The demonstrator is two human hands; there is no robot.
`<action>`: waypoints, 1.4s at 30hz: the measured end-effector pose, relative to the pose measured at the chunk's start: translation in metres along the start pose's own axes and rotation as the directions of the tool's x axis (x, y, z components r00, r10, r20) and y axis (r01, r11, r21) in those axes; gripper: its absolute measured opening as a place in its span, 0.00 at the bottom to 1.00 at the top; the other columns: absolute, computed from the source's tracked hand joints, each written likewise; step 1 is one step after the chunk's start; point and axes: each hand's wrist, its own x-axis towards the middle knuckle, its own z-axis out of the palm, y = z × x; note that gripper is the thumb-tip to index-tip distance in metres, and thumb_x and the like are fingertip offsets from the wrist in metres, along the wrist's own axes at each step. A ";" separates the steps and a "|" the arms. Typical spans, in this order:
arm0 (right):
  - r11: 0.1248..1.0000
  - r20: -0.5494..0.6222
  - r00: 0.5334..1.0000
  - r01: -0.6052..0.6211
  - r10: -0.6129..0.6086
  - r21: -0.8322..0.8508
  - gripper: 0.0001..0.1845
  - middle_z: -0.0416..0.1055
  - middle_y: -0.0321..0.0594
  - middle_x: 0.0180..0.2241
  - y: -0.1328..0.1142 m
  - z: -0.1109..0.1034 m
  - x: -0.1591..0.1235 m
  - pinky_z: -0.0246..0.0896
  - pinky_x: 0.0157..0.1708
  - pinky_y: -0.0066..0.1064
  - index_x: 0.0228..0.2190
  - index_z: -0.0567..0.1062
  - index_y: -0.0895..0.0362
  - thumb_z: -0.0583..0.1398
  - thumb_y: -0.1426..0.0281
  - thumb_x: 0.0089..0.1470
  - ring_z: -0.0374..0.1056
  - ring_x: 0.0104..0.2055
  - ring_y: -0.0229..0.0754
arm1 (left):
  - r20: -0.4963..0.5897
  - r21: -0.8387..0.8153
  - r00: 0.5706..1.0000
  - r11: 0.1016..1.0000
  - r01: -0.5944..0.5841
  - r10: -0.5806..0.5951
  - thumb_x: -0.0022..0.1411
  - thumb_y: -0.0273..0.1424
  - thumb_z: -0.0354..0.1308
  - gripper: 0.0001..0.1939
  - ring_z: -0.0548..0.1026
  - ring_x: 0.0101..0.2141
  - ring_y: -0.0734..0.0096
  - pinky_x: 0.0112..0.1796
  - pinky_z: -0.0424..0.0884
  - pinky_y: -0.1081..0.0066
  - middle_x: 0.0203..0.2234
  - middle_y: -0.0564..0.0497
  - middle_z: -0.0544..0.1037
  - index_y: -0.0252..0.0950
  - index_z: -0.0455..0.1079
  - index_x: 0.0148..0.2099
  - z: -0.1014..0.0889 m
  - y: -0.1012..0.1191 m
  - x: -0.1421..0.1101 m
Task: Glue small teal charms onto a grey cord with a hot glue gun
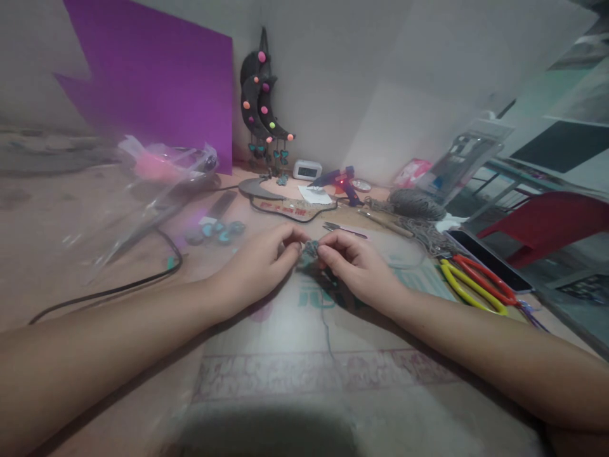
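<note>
Both my hands meet near the middle of the table, holding a small grey-green knitted or crocheted yarn piece (pixel 311 248) between them. The thumb and fingers of my left hand (pixel 280 254) pinch its left side. On its right side, my right hand (pixel 349 260) pinches it the same way. A thin grey strand (pixel 326 327) runs from below the piece toward me across the table. The small piece is blurred, so its exact shape cannot be made out. Just beyond my right hand lies a pair of small thread snips (pixel 345 230).
Grey yarn (pixel 416 204), scissors with red and yellow handles (pixel 476 289) and a phone (pixel 490 260) lie right. A glue gun (pixel 339 183) and a digital clock (pixel 307 170) stand behind. Left are blue-grey pieces (pixel 221 231), a black cable (pixel 143 279) and plastic bags (pixel 162 171).
</note>
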 end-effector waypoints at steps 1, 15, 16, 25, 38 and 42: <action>1.000 0.001 1.000 0.000 0.000 -0.002 0.08 0.69 0.33 0.26 0.000 0.000 0.000 0.57 0.28 0.27 0.32 0.72 0.57 0.57 0.66 0.61 0.61 0.25 0.33 | -0.002 0.004 1.000 1.000 -0.002 0.002 0.66 0.28 0.49 0.11 0.75 0.40 0.66 0.42 0.69 0.67 0.39 0.52 0.79 0.37 0.71 0.45 0.000 0.000 0.000; 1.000 0.012 1.000 0.007 -0.007 -0.018 0.08 0.69 0.33 0.26 -0.002 -0.001 0.000 0.58 0.29 0.27 0.32 0.72 0.56 0.57 0.67 0.61 0.62 0.26 0.34 | 0.001 -0.002 1.000 1.000 0.005 -0.005 0.63 0.27 0.52 0.09 0.76 0.41 0.66 0.42 0.71 0.66 0.40 0.51 0.79 0.39 0.70 0.45 0.001 -0.002 0.001; 1.000 0.011 1.000 0.010 -0.010 -0.017 0.08 0.69 0.33 0.26 -0.002 -0.001 0.000 0.58 0.29 0.27 0.32 0.72 0.56 0.57 0.67 0.61 0.62 0.26 0.34 | 0.002 -0.002 1.000 1.000 0.006 -0.006 0.63 0.27 0.52 0.10 0.76 0.41 0.66 0.42 0.71 0.65 0.40 0.51 0.79 0.39 0.71 0.45 0.001 -0.002 0.001; 0.998 0.010 1.000 0.022 -0.022 -0.052 0.08 0.70 0.35 0.26 -0.002 -0.001 -0.001 0.59 0.30 0.28 0.32 0.73 0.56 0.57 0.67 0.61 0.64 0.27 0.35 | 0.030 -0.010 0.999 1.000 0.019 -0.019 0.61 0.28 0.52 0.08 0.76 0.37 0.66 0.39 0.71 0.66 0.36 0.51 0.79 0.39 0.70 0.42 0.000 0.003 0.000; 0.999 0.013 1.000 0.005 -0.004 -0.053 0.08 0.71 0.35 0.27 -0.001 -0.001 0.000 0.59 0.29 0.28 0.33 0.73 0.56 0.57 0.66 0.61 0.64 0.28 0.36 | 0.038 0.052 0.999 0.998 0.021 -0.023 0.63 0.27 0.48 0.06 0.73 0.35 0.66 0.36 0.67 0.67 0.33 0.52 0.75 0.37 0.66 0.40 0.001 0.002 -0.001; 0.998 0.015 1.000 0.006 -0.005 -0.063 0.08 0.70 0.35 0.26 -0.002 -0.001 -0.001 0.58 0.29 0.28 0.32 0.73 0.56 0.57 0.66 0.61 0.63 0.28 0.35 | 0.034 0.014 0.999 0.999 0.030 -0.030 0.66 0.29 0.47 0.07 0.74 0.36 0.66 0.37 0.68 0.66 0.34 0.52 0.76 0.38 0.66 0.41 0.001 0.001 -0.002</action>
